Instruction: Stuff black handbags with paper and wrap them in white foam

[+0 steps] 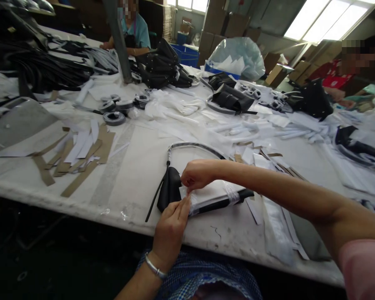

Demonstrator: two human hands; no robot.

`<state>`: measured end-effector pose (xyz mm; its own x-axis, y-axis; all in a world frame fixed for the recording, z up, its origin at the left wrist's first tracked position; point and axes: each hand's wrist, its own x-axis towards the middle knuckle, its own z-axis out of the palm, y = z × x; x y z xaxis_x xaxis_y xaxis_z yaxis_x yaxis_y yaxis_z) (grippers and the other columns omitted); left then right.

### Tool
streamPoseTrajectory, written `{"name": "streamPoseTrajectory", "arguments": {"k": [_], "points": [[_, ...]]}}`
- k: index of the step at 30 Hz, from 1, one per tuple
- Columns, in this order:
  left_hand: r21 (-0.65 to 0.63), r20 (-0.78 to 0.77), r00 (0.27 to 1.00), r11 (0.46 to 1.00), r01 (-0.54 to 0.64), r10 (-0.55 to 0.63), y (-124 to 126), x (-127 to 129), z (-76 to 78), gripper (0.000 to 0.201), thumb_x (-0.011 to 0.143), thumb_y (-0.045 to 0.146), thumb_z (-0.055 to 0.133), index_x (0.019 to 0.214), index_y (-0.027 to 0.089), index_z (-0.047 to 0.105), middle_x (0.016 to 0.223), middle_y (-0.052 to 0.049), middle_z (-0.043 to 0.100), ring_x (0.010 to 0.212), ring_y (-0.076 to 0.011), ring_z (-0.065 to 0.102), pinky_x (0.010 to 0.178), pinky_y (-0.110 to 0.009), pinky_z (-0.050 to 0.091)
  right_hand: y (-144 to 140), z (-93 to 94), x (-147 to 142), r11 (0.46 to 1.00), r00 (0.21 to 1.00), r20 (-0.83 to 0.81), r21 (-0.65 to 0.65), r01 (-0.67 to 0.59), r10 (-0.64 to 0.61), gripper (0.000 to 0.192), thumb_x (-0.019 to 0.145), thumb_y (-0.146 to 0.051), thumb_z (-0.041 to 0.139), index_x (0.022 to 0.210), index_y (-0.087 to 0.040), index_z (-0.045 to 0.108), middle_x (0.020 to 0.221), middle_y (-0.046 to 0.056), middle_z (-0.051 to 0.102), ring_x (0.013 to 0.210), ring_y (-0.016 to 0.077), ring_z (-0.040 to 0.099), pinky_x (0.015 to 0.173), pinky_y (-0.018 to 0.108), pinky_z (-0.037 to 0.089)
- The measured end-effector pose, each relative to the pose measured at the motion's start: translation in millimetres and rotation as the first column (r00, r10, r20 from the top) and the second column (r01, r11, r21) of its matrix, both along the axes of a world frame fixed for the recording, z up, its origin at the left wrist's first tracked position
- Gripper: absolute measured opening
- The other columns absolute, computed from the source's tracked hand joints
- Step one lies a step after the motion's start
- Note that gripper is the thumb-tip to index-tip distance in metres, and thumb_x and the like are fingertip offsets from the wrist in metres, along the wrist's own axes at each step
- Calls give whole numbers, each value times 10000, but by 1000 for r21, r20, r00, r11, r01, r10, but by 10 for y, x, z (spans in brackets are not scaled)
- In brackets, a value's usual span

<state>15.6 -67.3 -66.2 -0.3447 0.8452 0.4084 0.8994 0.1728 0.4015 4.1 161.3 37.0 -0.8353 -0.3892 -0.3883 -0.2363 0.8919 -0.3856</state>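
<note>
A small black handbag lies near the table's front edge, its wrapped strap arching behind it. White paper wrapping covers most of the bag's body. My left hand, with a silver bracelet on its wrist, pinches the wrapping's left edge from below. My right hand reaches in from the right and pinches the same edge from above. Both hands meet at the bag's left side.
Brown and white paper strips lie left. Tape rolls sit further back. Black bags and white wrappings fill the far table. One person sits at the far side, another at the right edge. Loose white strips lie to my right.
</note>
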Motion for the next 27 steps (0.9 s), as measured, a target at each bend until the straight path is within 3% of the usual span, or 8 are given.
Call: {"name": "streamPoseTrajectory", "arguments": {"k": [7, 13, 17, 27], "points": [[13, -34, 999, 1000, -5, 5, -19, 42, -64, 515, 896, 56, 566, 1394, 160, 484, 1364, -56, 613, 1145, -206, 582, 1031, -340, 512, -126, -93, -287, 973, 970, 235, 199, -115, 66, 140, 793, -271, 748, 897, -182, 778, 753, 5, 722, 609, 123, 533, 588, 260, 314], [-7, -76, 995, 998, -64, 63, -15, 24, -72, 425, 862, 89, 635, 1263, 220, 592, 1444, -102, 534, 1103, -234, 604, 974, -387, 539, -201, -47, -306, 958, 959, 279, 261, -119, 42, 155, 813, -268, 748, 943, -188, 779, 780, 8, 720, 623, 122, 520, 589, 258, 300], [-23, -51, 999, 1000, 13, -14, -4, -23, -69, 495, 862, 90, 633, 1337, 195, 538, 1413, -73, 580, 1097, -221, 595, 974, -371, 546, -229, -25, -353, 938, 962, 270, 317, -138, 50, 165, 803, -290, 764, 919, -173, 779, 765, 12, 718, 588, 117, 474, 573, 265, 292], [25, 20, 1000, 1000, 9, -10, 8, -28, -80, 589, 834, 14, 618, 1387, 169, 488, 1349, -35, 633, 1038, -181, 599, 957, -328, 557, -42, -141, -432, 976, 984, 172, 200, -89, 54, 147, 749, -323, 803, 847, -226, 750, 810, -25, 728, 649, 125, 548, 554, 263, 270]]}}
